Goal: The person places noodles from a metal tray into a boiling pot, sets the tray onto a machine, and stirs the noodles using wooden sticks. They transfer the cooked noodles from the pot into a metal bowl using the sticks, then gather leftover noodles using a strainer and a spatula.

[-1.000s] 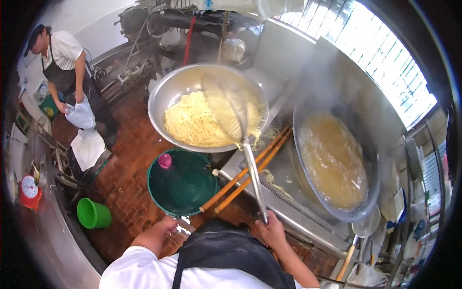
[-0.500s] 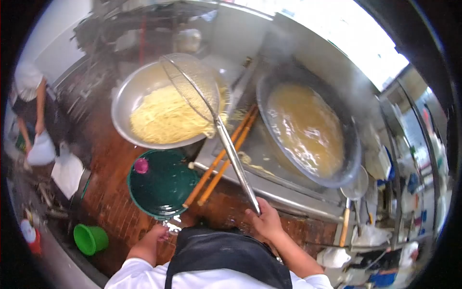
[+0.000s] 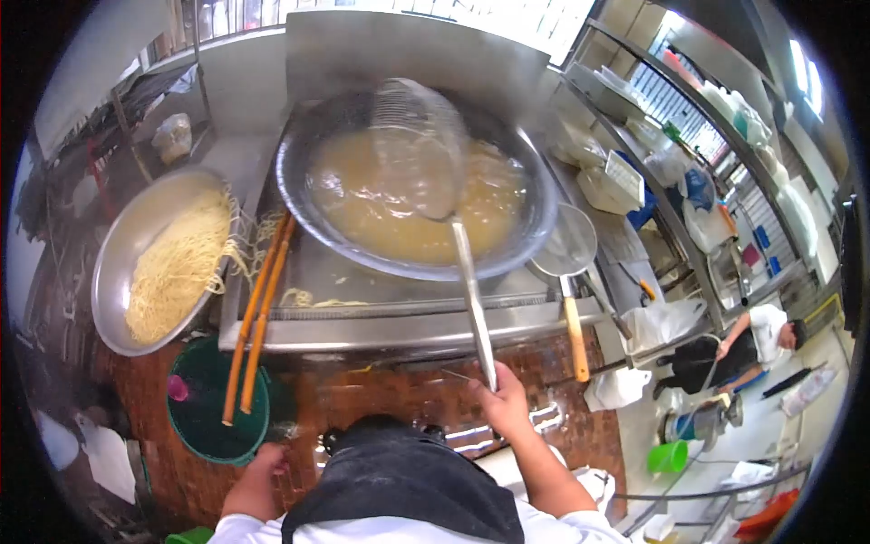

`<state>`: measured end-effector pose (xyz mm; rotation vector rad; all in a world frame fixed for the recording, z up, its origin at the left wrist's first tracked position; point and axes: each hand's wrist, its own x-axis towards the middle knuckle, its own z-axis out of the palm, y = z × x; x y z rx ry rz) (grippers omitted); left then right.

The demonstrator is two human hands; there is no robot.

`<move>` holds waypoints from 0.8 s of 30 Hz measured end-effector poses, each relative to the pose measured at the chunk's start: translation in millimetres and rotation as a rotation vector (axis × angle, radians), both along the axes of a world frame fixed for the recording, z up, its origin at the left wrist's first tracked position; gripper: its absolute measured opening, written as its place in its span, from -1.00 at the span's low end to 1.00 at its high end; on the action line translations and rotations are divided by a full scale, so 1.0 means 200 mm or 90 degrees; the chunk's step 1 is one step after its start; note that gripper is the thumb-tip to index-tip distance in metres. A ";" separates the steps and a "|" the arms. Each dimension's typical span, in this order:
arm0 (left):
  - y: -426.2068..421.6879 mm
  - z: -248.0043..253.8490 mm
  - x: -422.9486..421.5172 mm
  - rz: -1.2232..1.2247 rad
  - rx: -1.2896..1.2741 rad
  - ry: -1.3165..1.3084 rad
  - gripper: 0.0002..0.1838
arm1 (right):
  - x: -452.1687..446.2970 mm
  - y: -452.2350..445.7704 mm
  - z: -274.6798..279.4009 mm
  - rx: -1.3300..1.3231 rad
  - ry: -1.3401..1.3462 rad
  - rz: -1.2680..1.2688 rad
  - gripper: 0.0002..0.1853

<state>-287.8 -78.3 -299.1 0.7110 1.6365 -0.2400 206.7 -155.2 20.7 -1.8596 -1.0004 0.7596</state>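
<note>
My right hand (image 3: 504, 399) is closed around the metal handle of a large wire strainer (image 3: 417, 150), whose round mesh hangs over a big wok of cloudy, steaming liquid (image 3: 362, 218). No noodles show in the mesh, which is blurred. Low on the left, my left hand (image 3: 270, 460) is beside the green water tub (image 3: 265, 426); its fingers look curled but are too small to read. A metal bowl (image 3: 113, 313) at the left holds a heap of yellow noodles (image 3: 177, 272), some strands trailing over its rim. Two long wooden chopsticks (image 3: 258, 340) lean across the stove edge.
A second strainer (image 3: 574, 240) with a wooden handle lies right of the wok. Shelves (image 3: 671, 154) with bags and containers stand farther right. Another person (image 3: 757, 344) bends near a green bucket (image 3: 667, 457). A pink item (image 3: 178, 388) is in the tub.
The view has turned right. My right hand has carried the strainer from over the noodle bowl to over the wok. The bowl and tub now appear farther left.
</note>
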 end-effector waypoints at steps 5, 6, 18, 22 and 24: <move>-0.05 0.17 0.47 -0.008 0.035 0.005 -0.75 | 0.51 -0.21 -0.07 0.059 0.322 -0.154 -0.72; -0.07 0.22 0.58 -0.023 0.033 -0.026 -0.74 | 0.58 -0.24 -0.04 0.059 0.379 -0.208 -0.73; -0.08 0.51 1.04 -0.176 0.058 0.023 -0.72 | 1.02 -0.30 -0.33 0.162 0.638 -0.319 -0.72; -0.05 0.55 1.02 -0.179 0.057 0.104 -0.73 | 1.04 -0.20 -0.39 0.154 0.671 -0.290 -0.75; -0.05 0.52 1.01 -0.160 0.060 0.075 -0.72 | 1.08 -0.14 -0.40 0.096 0.661 -0.263 -0.77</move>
